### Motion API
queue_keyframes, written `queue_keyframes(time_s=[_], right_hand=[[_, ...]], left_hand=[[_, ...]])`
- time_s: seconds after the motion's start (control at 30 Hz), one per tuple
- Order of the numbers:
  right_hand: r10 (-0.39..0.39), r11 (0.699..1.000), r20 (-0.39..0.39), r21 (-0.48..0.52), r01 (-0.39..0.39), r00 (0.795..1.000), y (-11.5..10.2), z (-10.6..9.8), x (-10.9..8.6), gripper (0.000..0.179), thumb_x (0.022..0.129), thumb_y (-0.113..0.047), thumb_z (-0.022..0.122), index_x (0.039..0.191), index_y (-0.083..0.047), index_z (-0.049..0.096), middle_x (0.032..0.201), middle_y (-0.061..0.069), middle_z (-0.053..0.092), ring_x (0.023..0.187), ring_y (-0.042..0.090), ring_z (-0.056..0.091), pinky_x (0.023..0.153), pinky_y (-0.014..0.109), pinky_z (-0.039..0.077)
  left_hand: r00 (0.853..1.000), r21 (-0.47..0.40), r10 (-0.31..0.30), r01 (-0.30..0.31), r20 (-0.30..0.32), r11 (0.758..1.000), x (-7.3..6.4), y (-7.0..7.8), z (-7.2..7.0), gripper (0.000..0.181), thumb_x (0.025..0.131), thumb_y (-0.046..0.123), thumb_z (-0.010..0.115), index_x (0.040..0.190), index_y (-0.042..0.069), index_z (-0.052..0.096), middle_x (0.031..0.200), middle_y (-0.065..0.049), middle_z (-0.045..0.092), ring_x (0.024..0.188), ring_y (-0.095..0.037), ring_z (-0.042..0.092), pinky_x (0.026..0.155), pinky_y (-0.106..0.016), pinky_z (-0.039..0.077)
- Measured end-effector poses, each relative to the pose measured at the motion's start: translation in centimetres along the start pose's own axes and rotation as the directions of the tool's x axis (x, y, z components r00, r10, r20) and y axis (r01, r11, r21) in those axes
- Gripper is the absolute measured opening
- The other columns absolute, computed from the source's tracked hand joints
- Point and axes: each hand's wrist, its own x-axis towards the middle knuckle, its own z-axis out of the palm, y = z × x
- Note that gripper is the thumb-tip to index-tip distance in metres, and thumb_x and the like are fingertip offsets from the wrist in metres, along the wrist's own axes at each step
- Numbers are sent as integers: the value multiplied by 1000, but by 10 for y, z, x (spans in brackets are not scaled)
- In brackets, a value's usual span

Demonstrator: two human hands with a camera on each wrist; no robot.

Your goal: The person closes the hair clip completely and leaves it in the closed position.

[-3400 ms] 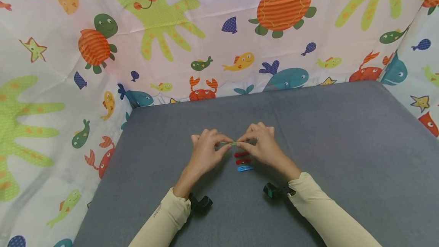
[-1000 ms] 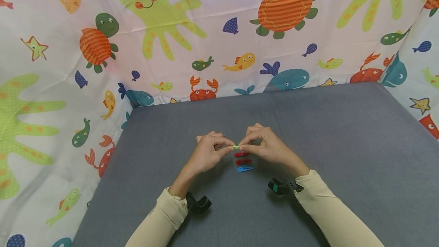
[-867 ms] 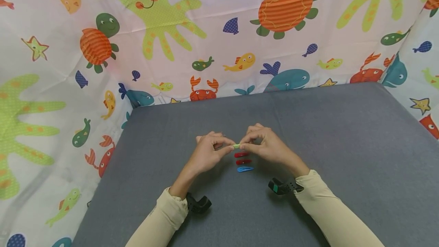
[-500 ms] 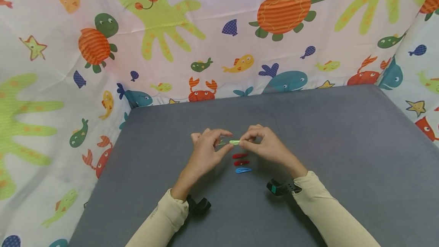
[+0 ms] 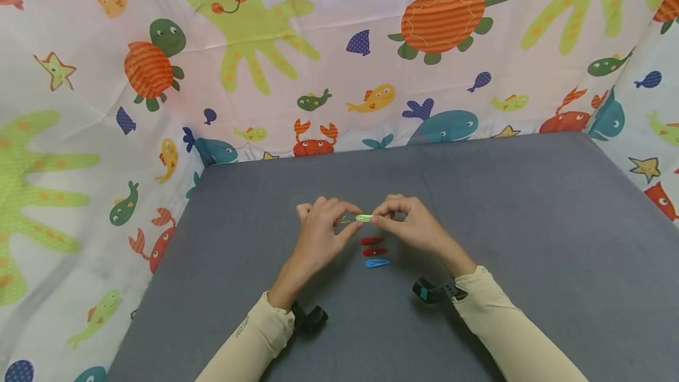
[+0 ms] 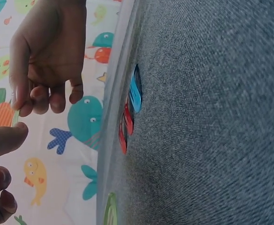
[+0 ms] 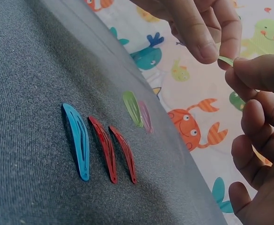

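Between both hands, a green snap hair clip (image 5: 364, 218) is held up above the table. My right hand (image 5: 408, 223) pinches its right end between thumb and index finger. Thumb and index finger of my left hand (image 5: 320, 234) are at its left end, as the right wrist view shows too. Below lie two red hair clips, one (image 7: 104, 147) beside the other (image 7: 123, 152), and a blue hair clip (image 7: 77, 140). Another green hair clip (image 7: 132, 108) and a pink one (image 7: 146, 116) lie farther off, mostly hidden behind my left fingers in the head view.
A grey cloth-covered table (image 5: 504, 223) spreads under the hands. Behind and beside it hangs a white curtain (image 5: 329, 34) printed with sea animals. Each wrist wears a black camera band, such as the right one (image 5: 437, 290).
The hands held the green clip's ends close together; half a second ago the left index finger lifted off, showing more of the clip. Now that finger is back near it. The lying clips stay put.
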Motion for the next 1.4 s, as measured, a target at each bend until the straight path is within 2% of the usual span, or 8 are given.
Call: queue_keyframes(time_s=[0.27, 0.47, 0.57, 0.67, 0.8, 1.07, 1.4], right_hand=[[3, 1000, -9, 3, -3, 1000, 0, 2, -1, 10, 96, -18, 72, 99, -13, 80, 82, 3, 63, 86, 20, 52, 85, 46, 40], [-55, 993, -80, -104, 46, 995, 2, 3, 1, 16, 93, -16, 75, 107, -11, 79, 84, 1, 65, 87, 20, 54, 88, 50, 40], [-121, 974, -118, -207, 95, 986, 6, 5, 2, 15, 89, -12, 79, 104, -12, 79, 82, -2, 65, 86, 22, 55, 88, 46, 32], [-198, 930, -128, -337, 146, 972, 10, 7, 3, 14, 85, -10, 82, 98, -15, 80, 79, -4, 66, 82, 25, 55, 83, 43, 23], [-253, 886, -122, -428, 179, 960, 12, 11, 2, 12, 83, -10, 83, 93, -15, 80, 78, -4, 65, 80, 27, 54, 82, 44, 22], [-246, 871, -112, -462, 169, 963, 12, 12, 3, 10, 83, -11, 84, 91, -16, 81, 78, -5, 64, 80, 25, 52, 85, 46, 22], [-234, 853, -105, -499, 153, 966, 18, 15, 1, 8, 83, -14, 85, 90, -17, 82, 77, -6, 64, 75, 15, 46, 82, 43, 20]], left_hand=[[1000, 39, -4, 4, -18, 999, -2, -2, 1, 19, 85, 26, 84, 103, 24, 79, 70, -2, 57, 72, -13, 36, 81, -47, 17], [999, 38, -38, 39, -24, 999, -1, -4, 3, 18, 82, 23, 86, 99, 23, 80, 68, -4, 56, 71, -14, 34, 80, -47, 16], [998, 49, -69, 69, -12, 996, -1, -7, 6, 17, 81, 24, 87, 97, 23, 81, 67, -2, 53, 70, -13, 33, 79, -46, 15], [994, 51, -107, 106, 11, 993, -2, -9, 9, 17, 81, 26, 87, 96, 24, 81, 67, 2, 52, 70, -13, 34, 79, -45, 15], [989, 48, -142, 140, 36, 989, -3, -12, 12, 16, 81, 27, 87, 96, 25, 81, 67, 4, 50, 69, -13, 34, 79, -45, 16], [985, 55, -166, 163, 51, 985, -4, -15, 14, 16, 82, 29, 86, 96, 26, 81, 67, 4, 50, 70, -14, 36, 79, -45, 16], [973, 78, -206, 198, 108, 977, -8, -18, 17, 15, 85, 33, 83, 99, 28, 81, 69, 0, 56, 70, -13, 37, 78, -43, 16]])
